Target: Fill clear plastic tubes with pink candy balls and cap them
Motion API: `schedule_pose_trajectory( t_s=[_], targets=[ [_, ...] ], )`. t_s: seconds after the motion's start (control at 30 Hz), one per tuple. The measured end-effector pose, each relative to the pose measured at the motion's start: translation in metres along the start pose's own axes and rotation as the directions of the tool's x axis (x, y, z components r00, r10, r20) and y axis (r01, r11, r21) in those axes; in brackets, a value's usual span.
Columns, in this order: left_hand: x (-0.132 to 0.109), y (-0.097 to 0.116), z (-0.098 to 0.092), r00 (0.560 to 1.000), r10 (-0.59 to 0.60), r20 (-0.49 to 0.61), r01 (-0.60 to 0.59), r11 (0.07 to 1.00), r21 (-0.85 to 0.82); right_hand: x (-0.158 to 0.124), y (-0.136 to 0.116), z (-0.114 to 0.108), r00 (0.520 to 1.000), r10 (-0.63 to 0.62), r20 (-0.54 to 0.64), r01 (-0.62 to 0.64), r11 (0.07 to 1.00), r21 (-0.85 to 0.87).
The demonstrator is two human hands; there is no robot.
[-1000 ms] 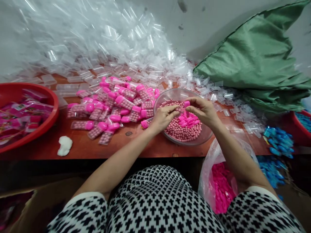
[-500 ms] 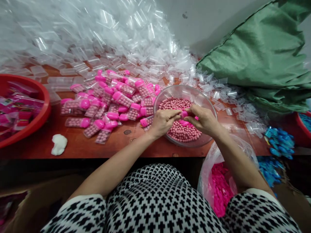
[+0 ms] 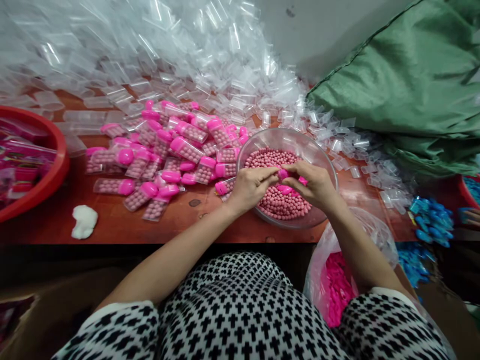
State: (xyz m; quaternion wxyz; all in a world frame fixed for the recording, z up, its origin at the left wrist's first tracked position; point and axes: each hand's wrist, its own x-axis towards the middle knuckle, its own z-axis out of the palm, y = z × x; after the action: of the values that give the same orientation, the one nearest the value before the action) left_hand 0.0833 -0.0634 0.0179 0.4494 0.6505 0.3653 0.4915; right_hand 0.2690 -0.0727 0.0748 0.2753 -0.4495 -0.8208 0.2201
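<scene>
My left hand [image 3: 254, 187] and my right hand [image 3: 314, 184] meet at the fingertips over a clear bowl [image 3: 325, 217] of small pink beads [image 3: 262, 159]. A bright pink cap [image 3: 282, 174] is pinched between them. Thumb and fingers of the right hand close round it, and the left fingertips press against its other side. Whether a clear tube is joined to the cap is hidden by my left fingers. More pink caps [image 3: 287, 190] lie on the beads. Left of the bowl is a heap of bead-filled clear tubes with pink caps [image 3: 186, 150].
Empty clear tubes [image 3: 180, 60] pile up behind. A red basin [image 3: 60, 155] with pink packets stands left, near a white lump [image 3: 84, 221]. A green sack [image 3: 405, 85] and blue pieces [image 3: 431, 220] are at right. Below hangs a bag of pink pieces [image 3: 336, 290]. Another person's hand [image 3: 471, 216] shows at right.
The view has shifted slightly, so the basin and heap sit further left. My hands keep their pinch on the cap above the bowl. Another person's hand has appeared at the right edge.
</scene>
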Motion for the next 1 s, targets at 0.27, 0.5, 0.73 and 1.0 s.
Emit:
schedule_pose_trajectory(
  t_s=[0.27, 0.5, 0.73, 1.0],
  targets=[
    [0.007, 0.002, 0.000, 0.987, -0.157, 0.045, 0.162, 0.911, -0.380, -0.025, 0.014, 0.002, 0.921, 0.389, 0.004, -0.234, 0.546, 0.805],
    [0.004, -0.002, 0.001, 0.996, 0.025, 0.082, -0.016, 0.993, -0.116, -0.009, 0.013, 0.012, 0.849, 0.318, 0.423, -0.502, 0.231, 0.834],
    [0.004, -0.001, -0.002, 0.999, 0.053, 0.001, -0.052, 0.994, 0.096, -0.003, 0.009, 0.034, 0.853, 0.367, 0.372, -0.423, 0.067, 0.904],
    [0.017, 0.007, -0.024, 0.986, -0.095, -0.138, 0.102, 0.994, 0.046, -0.006, 0.043, -0.015, 0.922, 0.362, 0.140, -0.320, 0.503, 0.803]
  ],
)
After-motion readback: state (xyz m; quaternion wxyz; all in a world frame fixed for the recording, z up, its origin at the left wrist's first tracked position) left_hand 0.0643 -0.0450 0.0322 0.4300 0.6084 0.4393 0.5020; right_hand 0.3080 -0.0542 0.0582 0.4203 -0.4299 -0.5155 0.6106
